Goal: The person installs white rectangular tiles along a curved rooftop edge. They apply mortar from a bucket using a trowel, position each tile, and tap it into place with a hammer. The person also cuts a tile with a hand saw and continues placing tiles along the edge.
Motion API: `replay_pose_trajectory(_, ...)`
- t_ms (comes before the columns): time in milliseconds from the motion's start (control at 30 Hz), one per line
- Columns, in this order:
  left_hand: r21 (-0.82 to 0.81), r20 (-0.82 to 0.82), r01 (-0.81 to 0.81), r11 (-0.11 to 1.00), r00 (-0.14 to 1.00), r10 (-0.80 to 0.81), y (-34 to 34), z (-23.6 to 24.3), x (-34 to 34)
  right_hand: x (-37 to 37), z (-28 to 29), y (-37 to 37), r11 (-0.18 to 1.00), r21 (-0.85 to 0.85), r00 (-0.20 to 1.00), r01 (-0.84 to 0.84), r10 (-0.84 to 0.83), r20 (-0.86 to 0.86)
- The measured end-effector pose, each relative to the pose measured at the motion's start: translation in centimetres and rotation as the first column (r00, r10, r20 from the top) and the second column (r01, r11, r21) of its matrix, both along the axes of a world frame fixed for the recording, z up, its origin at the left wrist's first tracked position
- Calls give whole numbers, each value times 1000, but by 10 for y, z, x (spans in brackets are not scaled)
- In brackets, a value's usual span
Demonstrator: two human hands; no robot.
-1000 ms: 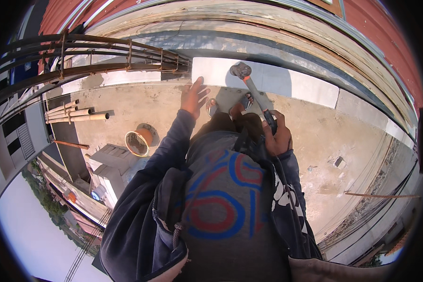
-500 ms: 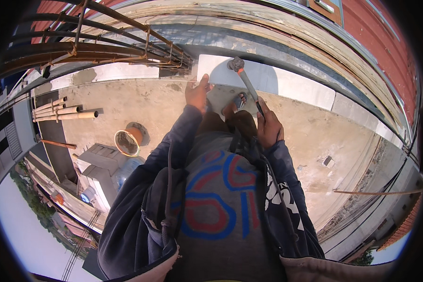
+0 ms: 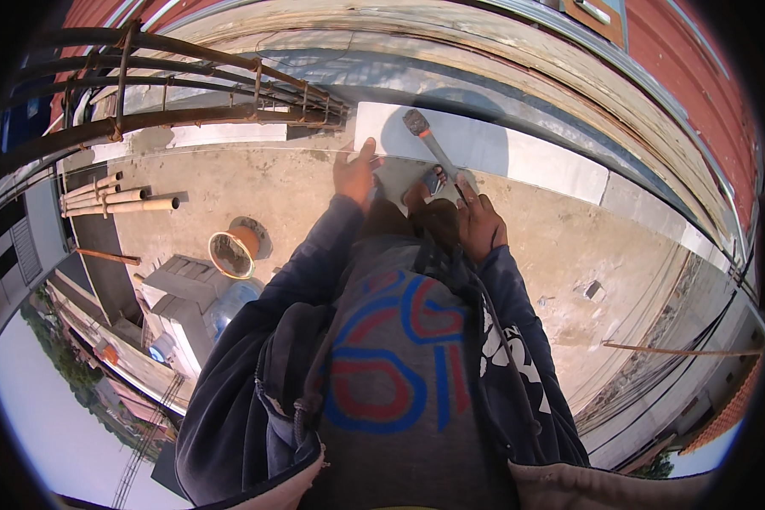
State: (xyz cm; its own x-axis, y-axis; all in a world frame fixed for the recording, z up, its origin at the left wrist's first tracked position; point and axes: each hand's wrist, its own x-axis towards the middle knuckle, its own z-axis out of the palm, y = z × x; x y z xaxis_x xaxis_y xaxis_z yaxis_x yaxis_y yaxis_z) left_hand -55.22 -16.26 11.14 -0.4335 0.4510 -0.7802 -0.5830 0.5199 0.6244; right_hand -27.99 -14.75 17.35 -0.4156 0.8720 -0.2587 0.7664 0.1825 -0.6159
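Observation:
My right hand (image 3: 482, 223) is closed round the handle of a mallet (image 3: 438, 153), which has a dark head and a grey shaft with an orange band. The mallet head is over the top of a long white block (image 3: 535, 157), though I cannot tell whether it touches. My left hand (image 3: 354, 176) is at the block's near left end, thumb and fingers apart. Some of its fingers are hidden, and contact with the block is unclear. A round shadow falls across the block.
A rusty rebar cage (image 3: 187, 123) juts in at the upper left. An orange bucket (image 3: 234, 252), bamboo poles (image 3: 119, 204) and stacked grey blocks (image 3: 183, 289) stand left on the concrete floor (image 3: 561, 246). A thin string runs along the block row. Red corrugated sheeting (image 3: 697, 85) is far right.
The mallet head has shifted slightly left and nearer, and my right hand has moved a little left with it. My left hand stays almost in place.

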Motion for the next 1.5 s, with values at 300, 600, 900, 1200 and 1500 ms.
replay_pose_trajectory(300, 67, 22, 63, 996, 998, -64, -4, -13, -3, 19, 20, -3, 995, 52, 991, 89, -83, -108)
replay_pose_trajectory(600, -19, -39, 147, 989, 988, -148, 1, -10, -4, 40, 5, -6, 975, 98, 977, 201, -191, -99)
replay_pose_trajectory(900, 9, -32, 154, 988, 988, -154, -3, -17, -7, 122, 30, -45, 778, 242, 814, 580, -540, -216)
replay_pose_trajectory(1200, -29, -23, 142, 989, 990, -142, 0, -21, -7, 214, -20, -40, 633, 174, 615, 754, -774, 150)
replay_pose_trajectory(1500, -16, -32, 130, 991, 991, -130, 0, -21, -6, 218, -25, -45, 569, 194, 587, 800, -808, -50)
